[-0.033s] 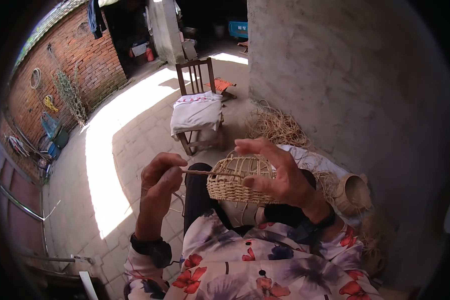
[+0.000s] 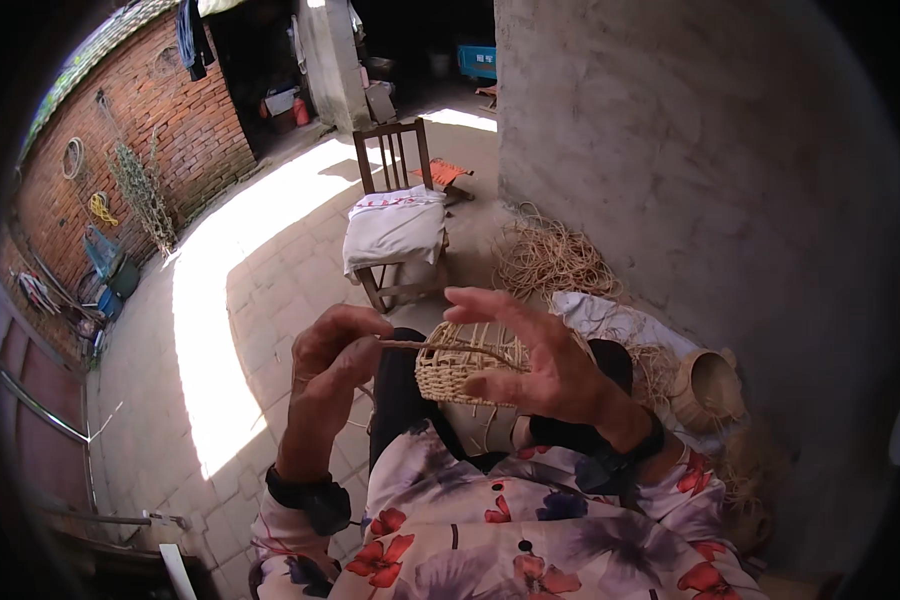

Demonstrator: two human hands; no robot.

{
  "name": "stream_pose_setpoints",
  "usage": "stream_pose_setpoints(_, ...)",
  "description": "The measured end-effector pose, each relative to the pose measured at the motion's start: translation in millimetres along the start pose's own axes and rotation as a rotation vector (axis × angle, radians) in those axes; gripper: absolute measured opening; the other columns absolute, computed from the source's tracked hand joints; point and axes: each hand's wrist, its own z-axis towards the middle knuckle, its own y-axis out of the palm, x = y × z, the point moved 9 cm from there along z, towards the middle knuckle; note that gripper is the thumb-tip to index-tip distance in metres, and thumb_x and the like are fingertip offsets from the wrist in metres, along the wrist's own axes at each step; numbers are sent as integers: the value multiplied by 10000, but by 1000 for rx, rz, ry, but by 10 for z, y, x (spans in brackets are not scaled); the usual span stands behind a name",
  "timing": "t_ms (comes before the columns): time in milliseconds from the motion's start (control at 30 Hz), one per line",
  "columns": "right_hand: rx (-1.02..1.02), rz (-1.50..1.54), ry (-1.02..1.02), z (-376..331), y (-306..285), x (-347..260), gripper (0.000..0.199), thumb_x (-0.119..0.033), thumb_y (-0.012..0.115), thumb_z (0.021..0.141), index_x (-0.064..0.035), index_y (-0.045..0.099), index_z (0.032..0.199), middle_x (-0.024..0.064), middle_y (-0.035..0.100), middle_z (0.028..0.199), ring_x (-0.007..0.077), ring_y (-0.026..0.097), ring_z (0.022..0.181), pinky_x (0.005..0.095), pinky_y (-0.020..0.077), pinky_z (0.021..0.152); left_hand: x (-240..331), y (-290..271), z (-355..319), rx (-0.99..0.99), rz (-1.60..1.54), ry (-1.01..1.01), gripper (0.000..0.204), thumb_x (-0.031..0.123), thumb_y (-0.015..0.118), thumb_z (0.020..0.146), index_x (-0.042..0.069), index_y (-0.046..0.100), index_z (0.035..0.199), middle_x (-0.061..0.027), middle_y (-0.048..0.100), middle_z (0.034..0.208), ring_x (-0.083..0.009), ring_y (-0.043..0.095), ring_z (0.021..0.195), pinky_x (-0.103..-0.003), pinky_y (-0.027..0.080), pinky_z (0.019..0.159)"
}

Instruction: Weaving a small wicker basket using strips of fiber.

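Note:
A small, half-woven basket [image 2: 453, 373] of pale straw-coloured strands rests at my knees, its upper ribs still showing as open lattice. My left hand [image 2: 332, 365] is closed, thumb and forefinger pinching a brownish twisted strand [image 2: 402, 345]. The strand runs rightward across the basket's upper part toward my right palm. Over the basket's right side, my right hand [image 2: 545, 365] is open, its thumb and fingers spread apart. That hand hides the basket's right part. Whether its palm touches the basket, I cannot tell.
A wooden chair [image 2: 395, 215] with a white cloth on its seat stands ahead. Loose strands [image 2: 555, 258] are heaped by the grey wall [image 2: 670, 150] at right. Nearer me, a round woven basket [image 2: 708, 388] lies beside white sheeting [image 2: 610, 312]. A brick wall [image 2: 160, 100] bounds the left.
My right hand has shifted left and slightly down, covering more of the basket. My left hand has moved slightly right, with the strand still pinched.

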Motion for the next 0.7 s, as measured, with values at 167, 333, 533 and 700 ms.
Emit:
stream_pose_setpoints(167,-522,756,564,-498,591,159,471,-375,584,993,4,555,1270,93,652,1028,152,656,869,261,520,750,142,16,66,-128,179,56,167,105,665,909,13,666,1049,18,618,881,-32,519,728,-200,399,640)
stream_pose_setpoints(333,-614,1174,675,-1173,639,784,465,-411,470,1041,-4,574,1242,72,649,1037,119,634,867,253,510,765,166,-82,104,-96,164,131,170,90,678,900,1,669,1044,-22,669,908,-68,586,791,-239,464,694)
stream_pose_setpoints(533,-108,734,467,-719,723,677,397,-408,492,1032,-43,587,1155,108,642,1024,171,608,1035,319,476,951,-428,1394,-456,-775,114,53,157,113,677,928,2,680,1039,-55,696,925,-99,632,908,-244,490,784)
stream_pose_setpoints(700,355,1178,582,-978,232,1053,295,-294,423,1071,-42,573,1033,-24,418,696,116,461,644,330,487,720,-1049,881,-763,-626,-67,-417,165,110,670,938,4,682,1064,5,689,961,-70,605,887,-220,475,782)
